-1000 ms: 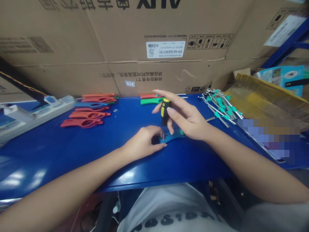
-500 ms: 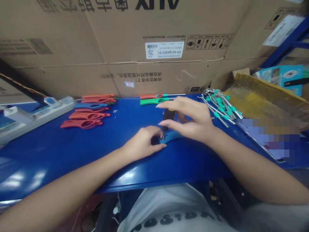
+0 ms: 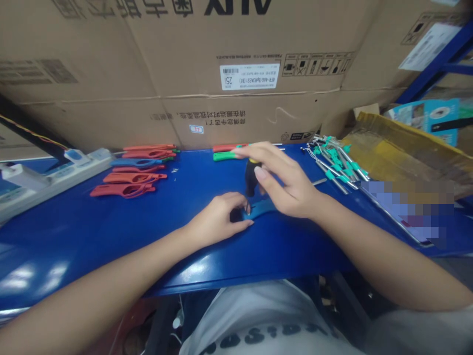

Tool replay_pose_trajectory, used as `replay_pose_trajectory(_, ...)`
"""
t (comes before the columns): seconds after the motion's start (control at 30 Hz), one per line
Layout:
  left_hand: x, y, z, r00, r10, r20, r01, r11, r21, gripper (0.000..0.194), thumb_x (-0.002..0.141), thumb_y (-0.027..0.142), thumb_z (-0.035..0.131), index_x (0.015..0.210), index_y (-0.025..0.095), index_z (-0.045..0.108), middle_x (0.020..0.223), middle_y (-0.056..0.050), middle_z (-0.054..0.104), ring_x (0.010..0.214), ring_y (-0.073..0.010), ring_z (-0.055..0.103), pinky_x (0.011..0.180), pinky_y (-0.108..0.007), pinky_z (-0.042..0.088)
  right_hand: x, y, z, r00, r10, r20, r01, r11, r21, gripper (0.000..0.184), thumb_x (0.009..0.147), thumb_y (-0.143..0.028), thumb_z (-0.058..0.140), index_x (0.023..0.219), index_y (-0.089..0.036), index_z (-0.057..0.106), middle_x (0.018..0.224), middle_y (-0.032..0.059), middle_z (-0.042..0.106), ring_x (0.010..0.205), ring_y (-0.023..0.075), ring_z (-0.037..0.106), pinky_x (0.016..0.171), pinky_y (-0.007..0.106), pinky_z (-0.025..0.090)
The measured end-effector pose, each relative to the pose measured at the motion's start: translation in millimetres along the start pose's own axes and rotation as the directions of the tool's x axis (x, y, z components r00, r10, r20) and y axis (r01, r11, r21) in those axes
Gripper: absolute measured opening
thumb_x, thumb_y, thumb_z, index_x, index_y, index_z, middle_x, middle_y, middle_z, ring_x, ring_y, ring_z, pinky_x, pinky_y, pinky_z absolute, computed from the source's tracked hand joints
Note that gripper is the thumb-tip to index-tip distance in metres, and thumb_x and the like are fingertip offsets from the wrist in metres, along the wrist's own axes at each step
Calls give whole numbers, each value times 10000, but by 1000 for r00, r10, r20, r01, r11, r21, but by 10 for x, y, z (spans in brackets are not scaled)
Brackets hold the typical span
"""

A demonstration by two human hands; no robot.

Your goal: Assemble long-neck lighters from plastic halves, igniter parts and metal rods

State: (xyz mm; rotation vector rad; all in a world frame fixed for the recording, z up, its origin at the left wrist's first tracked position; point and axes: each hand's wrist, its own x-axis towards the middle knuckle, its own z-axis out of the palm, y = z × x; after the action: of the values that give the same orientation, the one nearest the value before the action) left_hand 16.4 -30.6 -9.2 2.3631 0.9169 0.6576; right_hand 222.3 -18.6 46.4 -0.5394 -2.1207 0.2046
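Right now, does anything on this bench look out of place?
Yes: the metal rods with green fittings lie crossed in a tangled heap at the back right, unlike the red handles, which sit in tidy rows on the left.

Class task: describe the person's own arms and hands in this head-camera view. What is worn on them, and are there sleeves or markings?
Both forearms are bare, with no sleeve in view. The left hand and right hand wear no gloves, and no ring, watch or bracelet shows. The right hand's nails look long and rounded.
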Motion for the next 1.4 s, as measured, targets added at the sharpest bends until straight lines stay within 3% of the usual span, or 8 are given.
replay_pose_trajectory(0.23,-4,-11,13,1000,24,-7,-24,1000,10,159,825,240,748,908,202,618,918,-9,687,862,-188,652,803,-308,502,-18,11,23,995,-37,-95,29,996,-82,358,932,-489,628,1165,-221,678,999,69,717,835,187,670,789,332,576)
replay_pose_trajectory(0.4,-4,-4,6,1000,21,7,-21,1000,5,132,839,237,731,910,200,626,907,-9,666,854,-184,637,797,-305,496,-9,-12,23,995,75,64,-82,989,124,413,1079,-344,313,1427,-222,496,1174,75,689,737,110,661,698,274,576)
replay_pose_trajectory(0.6,-8,-8,11,999,37,-1,-37,999,15,161,832,236,741,916,198,609,928,-11,668,886,-189,639,818,-309,494,-20,6,26,992,-65,-111,55,994,-96,313,921,-405,672,1165,-209,665,1049,71,722,820,166,676,769,292,573)
replay_pose_trajectory(0.8,-2,11,0,999,34,10,-34,999,20,150,836,230,732,914,195,608,916,-10,656,854,-179,632,794,-302,499,-21,30,77,982,127,138,-151,971,184,410,1065,-345,369,1456,-228,402,1180,77,668,691,96,657,618,239,579)
replay_pose_trajectory(0.93,-3,13,5,999,44,4,-44,998,37,196,834,214,733,992,194,618,978,-25,666,924,-194,637,851,-321,506,-33,63,67,996,-6,-94,3,999,-32,336,923,-410,669,1175,-191,631,1131,80,705,897,176,693,813,306,588)
replay_pose_trajectory(1.1,-7,7,10,998,55,11,-56,997,57,238,861,237,710,1079,191,626,1016,-36,681,937,-199,644,880,-335,512,-7,-10,22,998,44,56,-48,996,78,414,1069,-270,334,1459,-188,448,1217,86,686,810,117,683,774,284,585)
replay_pose_trajectory(1.27,-17,-14,23,997,78,2,-78,995,64,271,860,245,715,1112,192,630,1087,-48,685,994,-209,646,923,-351,508,-22,-6,4,994,-80,-69,73,992,-101,352,947,-396,636,1235,-196,666,1024,67,730,785,149,671,726,275,575)
replay_pose_trajectory(1.4,-16,-10,24,998,68,8,-68,995,74,277,868,242,706,1130,192,630,1075,-46,688,994,-210,644,927,-352,509,-10,-13,-2,997,-73,-22,72,995,-74,362,1045,-282,415,1340,-204,608,1174,86,694,981,169,671,843,312,572)
